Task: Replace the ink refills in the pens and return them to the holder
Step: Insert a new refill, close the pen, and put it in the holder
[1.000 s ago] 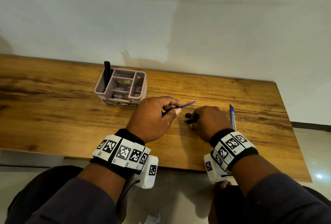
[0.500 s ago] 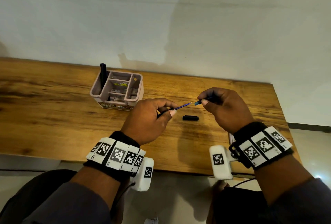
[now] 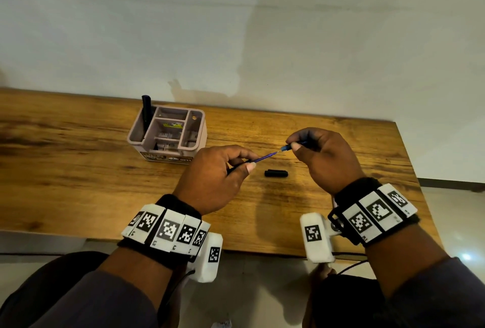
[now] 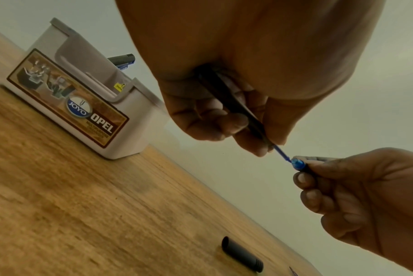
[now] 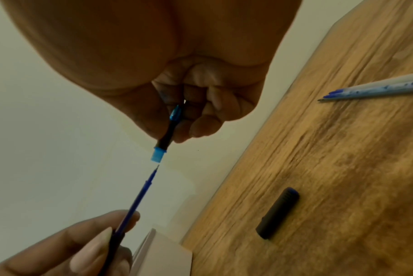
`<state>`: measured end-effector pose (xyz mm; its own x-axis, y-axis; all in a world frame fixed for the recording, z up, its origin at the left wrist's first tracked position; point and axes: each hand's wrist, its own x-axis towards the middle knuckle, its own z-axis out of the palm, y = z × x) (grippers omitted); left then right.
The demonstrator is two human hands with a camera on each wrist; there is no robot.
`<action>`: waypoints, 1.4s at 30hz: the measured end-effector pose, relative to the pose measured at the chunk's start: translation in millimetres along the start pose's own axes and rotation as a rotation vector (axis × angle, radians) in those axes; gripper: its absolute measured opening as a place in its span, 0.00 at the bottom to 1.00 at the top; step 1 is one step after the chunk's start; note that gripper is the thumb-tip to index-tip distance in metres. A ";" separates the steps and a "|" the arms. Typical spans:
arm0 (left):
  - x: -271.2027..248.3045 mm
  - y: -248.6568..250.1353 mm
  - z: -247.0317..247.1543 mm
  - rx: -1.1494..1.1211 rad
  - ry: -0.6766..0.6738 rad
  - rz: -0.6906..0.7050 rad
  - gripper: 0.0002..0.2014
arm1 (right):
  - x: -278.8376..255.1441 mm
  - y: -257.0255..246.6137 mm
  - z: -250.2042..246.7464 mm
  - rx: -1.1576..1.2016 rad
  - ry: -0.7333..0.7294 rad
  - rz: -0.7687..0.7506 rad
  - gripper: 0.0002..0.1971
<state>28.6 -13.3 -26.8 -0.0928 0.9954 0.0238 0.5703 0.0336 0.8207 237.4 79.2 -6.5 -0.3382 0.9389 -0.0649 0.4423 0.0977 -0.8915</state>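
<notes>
From the head view, the left hand [image 3: 212, 178] pinches a black pen barrel [image 3: 237, 167] with a blue refill [image 3: 267, 155] sticking out of it, above the wooden desk [image 3: 78, 170]. The right hand [image 3: 325, 157] pinches the pen's tip section [image 3: 286, 147], just off the refill's point. A black cap [image 3: 276, 173] lies on the desk between the hands. The holder [image 3: 168, 132] stands behind the left hand, one dark pen [image 3: 146, 114] upright in its left compartment.

In the left wrist view, the holder's label [image 4: 68, 99] reads "JOYO OPEL"; the smaller print under it is illegible. Fingers [image 4: 224, 123] curl round the barrel.

In the right wrist view, the fingers [image 5: 200, 112] close on the tip section, its blue end clear of the refill's point. A clear blue pen [image 5: 375, 89] lies on the desk, printing unreadable.
</notes>
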 end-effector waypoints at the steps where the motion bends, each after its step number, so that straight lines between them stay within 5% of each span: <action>1: -0.5 -0.3 0.1 -0.002 -0.002 -0.001 0.08 | -0.2 -0.2 1.0 0.003 -0.010 0.004 0.09; 24: -1.4 2.4 0.6 -0.044 -0.006 0.023 0.07 | -1.7 0.0 5.8 0.149 -0.183 0.065 0.07; 33: -3.3 0.9 1.5 -0.055 -0.054 0.081 0.23 | -10.1 -2.8 20.3 0.129 -0.328 0.009 0.03; 42: -2.4 -1.3 -2.0 -0.082 -0.021 0.101 0.23 | -10.4 -5.6 23.0 0.186 -0.261 0.064 0.10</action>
<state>26.4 -15.9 -26.8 -0.0206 0.9950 0.0977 0.5076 -0.0738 0.8584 219.3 61.3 -11.1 -0.5268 0.8224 -0.2151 0.3185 -0.0436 -0.9469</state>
